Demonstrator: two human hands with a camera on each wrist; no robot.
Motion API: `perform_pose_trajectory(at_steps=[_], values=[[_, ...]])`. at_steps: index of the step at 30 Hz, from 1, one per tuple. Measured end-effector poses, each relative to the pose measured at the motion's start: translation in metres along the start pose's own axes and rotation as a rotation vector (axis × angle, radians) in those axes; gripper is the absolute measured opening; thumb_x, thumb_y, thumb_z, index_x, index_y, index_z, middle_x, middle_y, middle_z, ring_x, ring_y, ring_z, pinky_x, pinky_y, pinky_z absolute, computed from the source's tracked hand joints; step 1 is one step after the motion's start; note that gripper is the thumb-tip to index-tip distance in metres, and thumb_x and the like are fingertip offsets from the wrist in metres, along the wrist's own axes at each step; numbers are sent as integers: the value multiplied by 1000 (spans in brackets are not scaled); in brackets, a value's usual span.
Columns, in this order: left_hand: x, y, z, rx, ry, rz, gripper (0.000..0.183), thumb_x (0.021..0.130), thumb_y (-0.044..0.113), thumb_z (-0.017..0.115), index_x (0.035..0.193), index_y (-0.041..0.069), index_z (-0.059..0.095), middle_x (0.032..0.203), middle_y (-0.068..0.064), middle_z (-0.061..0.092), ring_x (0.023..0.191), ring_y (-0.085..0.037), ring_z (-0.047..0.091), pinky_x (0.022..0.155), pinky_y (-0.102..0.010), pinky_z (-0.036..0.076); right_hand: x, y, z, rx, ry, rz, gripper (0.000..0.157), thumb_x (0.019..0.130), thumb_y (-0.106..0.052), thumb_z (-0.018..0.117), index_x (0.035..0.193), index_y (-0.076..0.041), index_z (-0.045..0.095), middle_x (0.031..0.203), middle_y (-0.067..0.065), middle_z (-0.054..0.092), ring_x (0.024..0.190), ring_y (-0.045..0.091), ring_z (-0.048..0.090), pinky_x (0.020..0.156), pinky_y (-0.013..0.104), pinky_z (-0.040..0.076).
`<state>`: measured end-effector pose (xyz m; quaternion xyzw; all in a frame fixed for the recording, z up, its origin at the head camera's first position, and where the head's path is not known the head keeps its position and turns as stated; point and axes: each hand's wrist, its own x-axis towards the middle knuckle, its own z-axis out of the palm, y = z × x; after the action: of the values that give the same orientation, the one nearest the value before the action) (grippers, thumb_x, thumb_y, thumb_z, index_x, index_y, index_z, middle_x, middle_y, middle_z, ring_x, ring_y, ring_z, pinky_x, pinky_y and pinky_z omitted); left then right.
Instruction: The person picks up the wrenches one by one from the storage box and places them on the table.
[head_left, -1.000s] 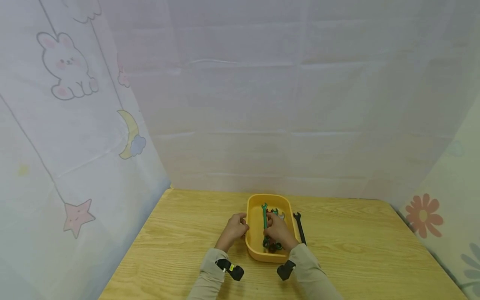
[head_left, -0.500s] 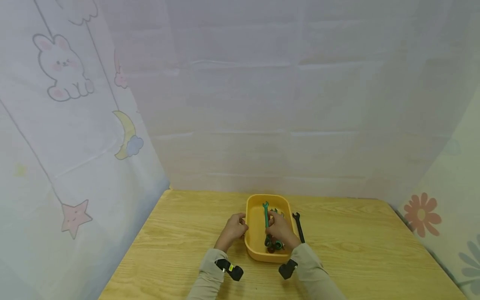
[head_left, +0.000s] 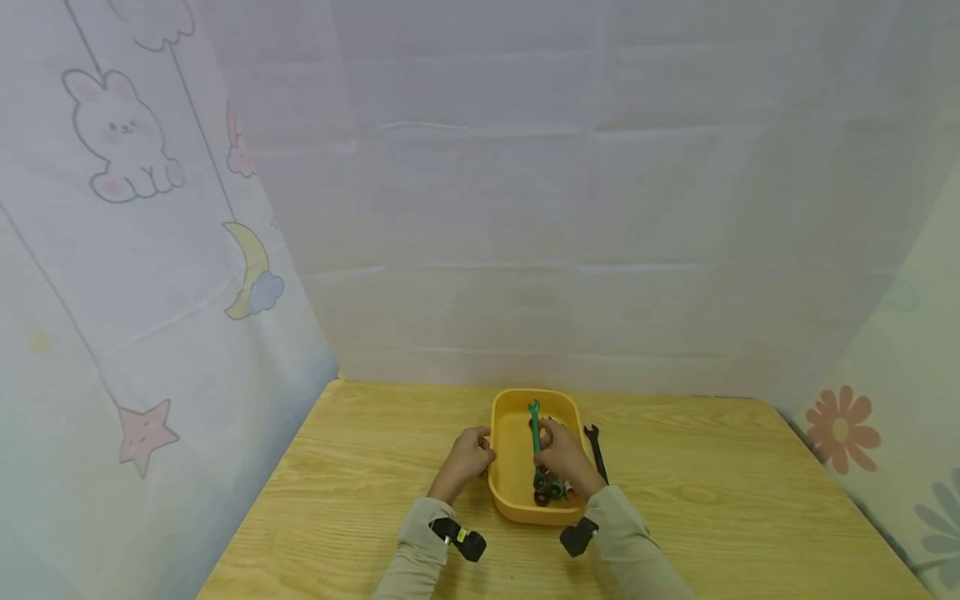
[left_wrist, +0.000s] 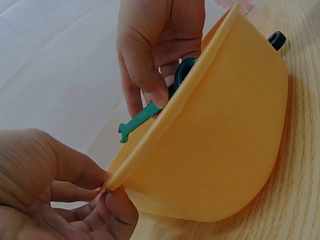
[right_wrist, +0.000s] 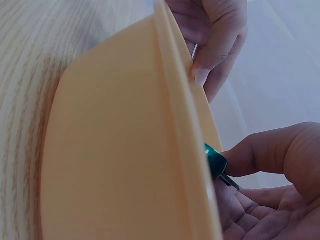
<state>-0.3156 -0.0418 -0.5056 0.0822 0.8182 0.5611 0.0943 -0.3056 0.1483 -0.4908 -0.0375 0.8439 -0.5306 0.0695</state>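
Observation:
The left hand (head_left: 468, 456) pinches the left rim of a yellow plastic bin (head_left: 528, 514) between thumb and fingers; the left wrist view shows this grip up close. Inside the bin, the right hand (head_left: 564, 454) pinches a green combination wrench (head_left: 536, 429) by its shaft. Its open end (left_wrist: 124, 132) points away from the person and rises above the rim in the left wrist view. Several more wrenches (head_left: 555, 490), green and dark reddish, lie in the bin below, partly hidden by the right hand. In the right wrist view the bin wall covers most of the tools.
A black wrench (head_left: 596, 452) lies on the wooden table (head_left: 712, 500) just right of the bin. Printed cloth (head_left: 465, 208) hangs behind the table and along both sides. Each wrist wears a small black camera (head_left: 471, 545).
The right hand has shifted slightly right within the bin, and the green wrench has moved with it. The left hand stays at the rim.

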Motion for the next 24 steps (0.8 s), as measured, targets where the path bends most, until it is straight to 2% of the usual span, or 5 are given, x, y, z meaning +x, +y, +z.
perform_pose_trajectory(at_steps=[4,13,24], values=[[1,-1,1,-5,0,-5,51,81,-5,49,132,-8,40,81,-10,47,55,-14,47,47,-28,45,-1,-1,-1,9,11,5,62,77,8,57,135,0,35,85,16,51,52,25,55,43,38,46],[2,-3,1,-4,3,-10,52,81,-5,49,132,-8,40,82,-10,48,56,-14,48,46,-27,45,0,3,-4,15,53,18,66,76,5,61,136,-3,36,88,14,49,51,31,52,46,46,46],[3,-4,-1,-8,-5,4,52,80,-5,50,131,-6,42,78,-9,48,54,-14,48,44,-24,44,1,4,-8,41,76,34,62,77,5,59,135,-5,38,87,15,49,56,29,51,49,48,47]])
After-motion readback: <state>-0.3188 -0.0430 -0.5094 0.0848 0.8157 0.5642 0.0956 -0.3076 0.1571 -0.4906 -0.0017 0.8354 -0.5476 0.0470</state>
